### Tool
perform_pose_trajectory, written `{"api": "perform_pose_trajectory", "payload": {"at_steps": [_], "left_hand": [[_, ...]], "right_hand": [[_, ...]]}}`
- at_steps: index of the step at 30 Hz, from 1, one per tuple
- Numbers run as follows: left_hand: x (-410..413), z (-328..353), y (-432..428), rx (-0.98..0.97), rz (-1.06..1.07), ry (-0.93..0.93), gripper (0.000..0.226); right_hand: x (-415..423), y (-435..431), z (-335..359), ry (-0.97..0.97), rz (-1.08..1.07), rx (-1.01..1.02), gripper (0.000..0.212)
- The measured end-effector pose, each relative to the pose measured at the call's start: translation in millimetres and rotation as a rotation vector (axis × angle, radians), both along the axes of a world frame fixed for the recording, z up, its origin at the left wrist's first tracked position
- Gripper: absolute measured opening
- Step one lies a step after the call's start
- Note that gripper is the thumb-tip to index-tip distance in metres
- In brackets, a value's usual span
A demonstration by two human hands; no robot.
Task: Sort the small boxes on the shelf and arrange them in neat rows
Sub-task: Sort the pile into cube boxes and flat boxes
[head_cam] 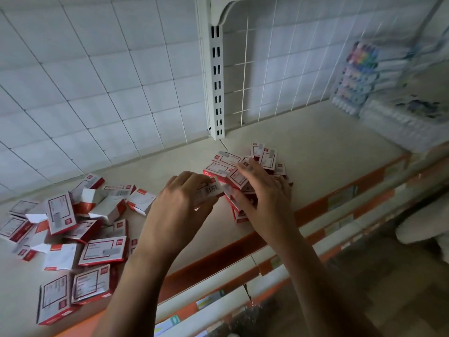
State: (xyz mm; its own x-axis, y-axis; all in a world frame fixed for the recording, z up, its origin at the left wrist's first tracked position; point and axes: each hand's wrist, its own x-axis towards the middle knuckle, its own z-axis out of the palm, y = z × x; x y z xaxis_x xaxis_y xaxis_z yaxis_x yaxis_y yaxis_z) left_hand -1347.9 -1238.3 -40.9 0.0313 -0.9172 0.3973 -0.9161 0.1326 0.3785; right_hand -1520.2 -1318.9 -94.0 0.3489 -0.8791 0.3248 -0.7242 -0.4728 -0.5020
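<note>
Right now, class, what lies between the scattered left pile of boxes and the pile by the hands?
Only bare shelf, with the left hand above it, as the head view shows.

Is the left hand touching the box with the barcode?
Touching. The head view shows the left hand with its fingers curled round the barcode box, no gap between them.

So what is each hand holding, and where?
Left hand grips a barcoded box by one end. Right hand lies on the small pile; a grip cannot be told.
</note>
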Motion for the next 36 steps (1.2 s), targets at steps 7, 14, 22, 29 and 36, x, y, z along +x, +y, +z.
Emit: {"api": "perform_pose_trajectory", "payload": {"at_steps": [7, 14, 22, 29, 36], "left_hand": [[-8.5, -1.1, -11.0, 0.003, -0.044, -0.005, 0.034], [-19.4, -5.8, -27.8, -0.007, -0.096, -0.025, 0.034], [-30.1, -18.0, -44.3, 0.038, -0.057, 0.097, 0.032], [-32.6, -20.9, -40.7, 0.057, -0.023, 0.028, 0.044], [-10.4, -9.9, 6.0, 0.003, 0.039, -0.014, 0.053]], "right_hand": [[-22.1, 5.9, 3.6, -0.018, -0.103, 0.023, 0.058], [-32.9, 4.9, 5.1, -0.119, -0.025, 0.079, 0.071], [-44.7, 8.3, 4.3, -0.231, -0.009, 0.031, 0.062], [-46.5, 14.9, 7.3, -0.252, 0.011, -0.002, 0.057], [-17.1, 35.4, 35.9, -0.321, 0.144, -0.211, 0.035]]}}
